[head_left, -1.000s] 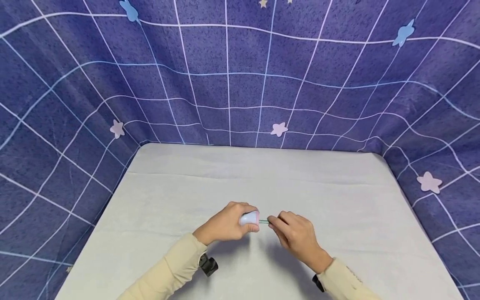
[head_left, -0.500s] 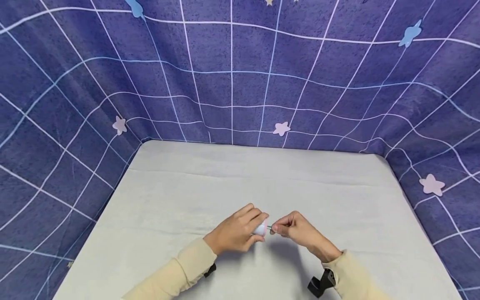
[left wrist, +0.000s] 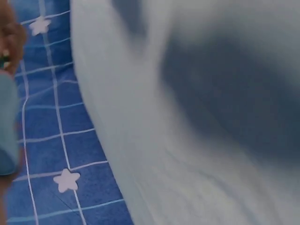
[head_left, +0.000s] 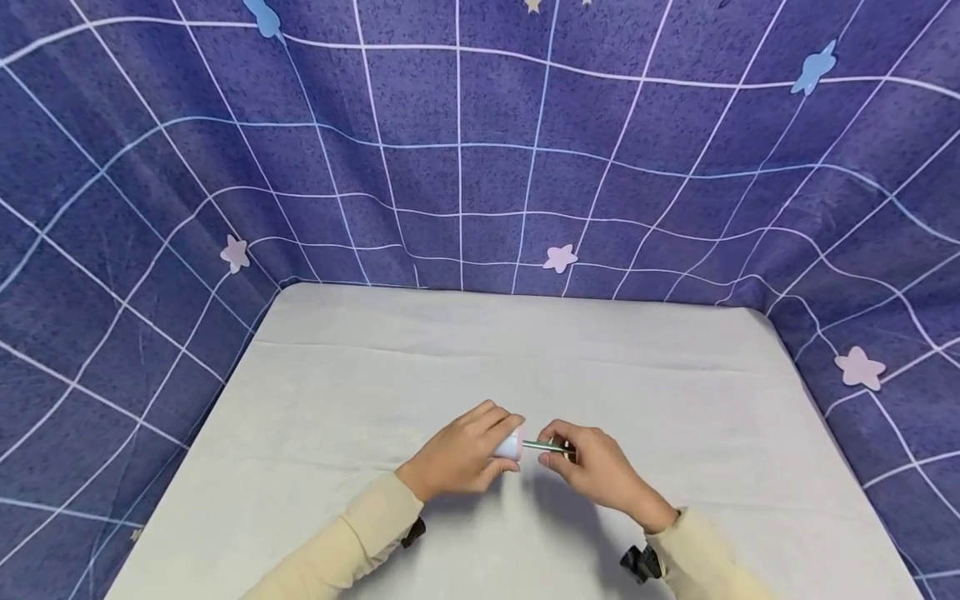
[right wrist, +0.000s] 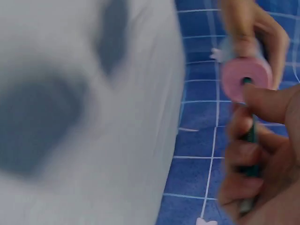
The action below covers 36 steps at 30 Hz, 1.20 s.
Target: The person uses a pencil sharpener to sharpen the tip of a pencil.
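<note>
My left hand (head_left: 459,452) grips a light-blue pencil sharpener (head_left: 509,446), its pink end facing right, just above the white surface. A slim green pencil (head_left: 534,445) runs from that end into my right hand (head_left: 600,471), which pinches it between thumb and fingers. In the right wrist view, the pencil (right wrist: 253,133) enters a dark hole in the round pink face of the sharpener (right wrist: 231,80), and its rear end lies along my curled fingers. At the left edge of the left wrist view the sharpener's blue body (left wrist: 6,122) shows, blurred.
A white-covered table (head_left: 375,367) lies under both hands, which cast shadows on it. Blue-purple curtains (head_left: 420,183) with grid lines and stars enclose its back and sides. A black wrist-camera mount (head_left: 641,564) sits at the right cuff.
My right hand has turned at the wrist and changed its hold along the pencil, with more of the pencil showing now than half a second ago. The left hand still holds the sharpener, shifted slightly.
</note>
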Tool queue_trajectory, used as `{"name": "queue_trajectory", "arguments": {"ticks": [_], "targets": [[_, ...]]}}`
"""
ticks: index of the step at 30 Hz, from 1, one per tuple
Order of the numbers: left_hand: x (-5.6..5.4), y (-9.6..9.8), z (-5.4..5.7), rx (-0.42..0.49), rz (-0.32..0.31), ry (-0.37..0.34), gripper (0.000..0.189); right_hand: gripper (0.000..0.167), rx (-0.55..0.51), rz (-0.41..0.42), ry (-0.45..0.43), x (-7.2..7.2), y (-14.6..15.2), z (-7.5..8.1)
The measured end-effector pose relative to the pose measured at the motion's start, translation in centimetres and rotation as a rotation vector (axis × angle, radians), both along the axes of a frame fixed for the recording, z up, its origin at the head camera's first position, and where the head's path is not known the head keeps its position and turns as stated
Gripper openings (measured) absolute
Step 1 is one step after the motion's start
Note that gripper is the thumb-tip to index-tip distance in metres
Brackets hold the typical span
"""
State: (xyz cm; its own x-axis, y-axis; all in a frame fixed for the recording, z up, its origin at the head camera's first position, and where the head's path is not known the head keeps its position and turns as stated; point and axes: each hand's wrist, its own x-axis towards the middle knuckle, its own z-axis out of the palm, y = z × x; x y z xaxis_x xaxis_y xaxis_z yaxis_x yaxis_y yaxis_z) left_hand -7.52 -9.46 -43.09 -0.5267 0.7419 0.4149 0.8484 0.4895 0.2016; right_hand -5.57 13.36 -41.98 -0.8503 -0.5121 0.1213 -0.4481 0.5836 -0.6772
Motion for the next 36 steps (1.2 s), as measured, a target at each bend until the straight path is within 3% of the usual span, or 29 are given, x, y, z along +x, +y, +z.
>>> {"name": "queue_trajectory", "arguments": {"ticks": [4, 6, 8, 11, 13, 16, 19, 23, 25, 27, 29, 31, 33, 36], "targets": [[-0.3, -0.2, 0.7, 0.159, 0.046, -0.589, 0.033, 0.003, 0.134, 0.002, 0.551, 0.2, -0.2, -1.1], [-0.4, -0.3, 0.8, 0.232, 0.043, -0.797, 0.026, 0.015, 0.184, -0.01, 0.781, 0.2, -0.3, -1.6], [-0.5, -0.4, 0.7, 0.262, 0.018, -0.891, 0.023, 0.026, 0.213, -0.021, 0.92, 0.1, -0.4, -2.0], [-0.6, -0.3, 0.8, 0.269, 0.0, -0.909, 0.021, 0.035, 0.208, -0.028, 0.966, 0.1, -0.6, -2.3], [-0.5, -0.1, 0.7, 0.265, 0.021, -0.866, 0.022, 0.032, 0.184, -0.032, 0.917, 0.2, -0.7, -2.2], [-0.1, 0.2, 0.1, 0.229, 0.066, -0.703, 0.029, 0.02, 0.149, -0.044, 0.671, 0.2, -0.8, -1.5], [0.6, 0.5, -0.9, 0.178, 0.062, -0.416, 0.039, 0.011, 0.091, -0.06, 0.25, 0.0, -0.8, -0.5], [1.2, 0.6, -2.2, 0.1, 0.01, 0.024, 0.05, 0.019, -0.085, -0.034, -0.348, -0.7, -0.6, 0.1], [1.4, 0.7, -2.9, 0.069, -0.022, 0.213, 0.054, 0.022, -0.15, -0.033, -0.583, -1.0, -0.5, -0.1], [1.5, 0.7, -3.6, 0.038, -0.044, 0.368, 0.058, 0.025, -0.184, -0.039, -0.743, -1.0, -0.3, -0.4], [1.5, 0.6, -4.0, 0.026, -0.058, 0.459, 0.06, 0.027, -0.164, -0.053, -0.801, -1.1, -0.3, -0.6], [1.4, 0.4, -4.0, 0.01, -0.052, 0.504, 0.062, 0.028, -0.156, -0.047, -0.791, -1.1, -0.3, -0.7], [1.1, 0.3, -3.7, -0.005, -0.041, 0.49, 0.062, 0.029, -0.155, -0.026, -0.725, -1.1, -0.4, -0.6], [0.4, 0.3, -2.9, -0.02, -0.025, 0.405, 0.06, 0.026, -0.102, -0.01, -0.525, -0.9, -0.3, -0.5]]}}
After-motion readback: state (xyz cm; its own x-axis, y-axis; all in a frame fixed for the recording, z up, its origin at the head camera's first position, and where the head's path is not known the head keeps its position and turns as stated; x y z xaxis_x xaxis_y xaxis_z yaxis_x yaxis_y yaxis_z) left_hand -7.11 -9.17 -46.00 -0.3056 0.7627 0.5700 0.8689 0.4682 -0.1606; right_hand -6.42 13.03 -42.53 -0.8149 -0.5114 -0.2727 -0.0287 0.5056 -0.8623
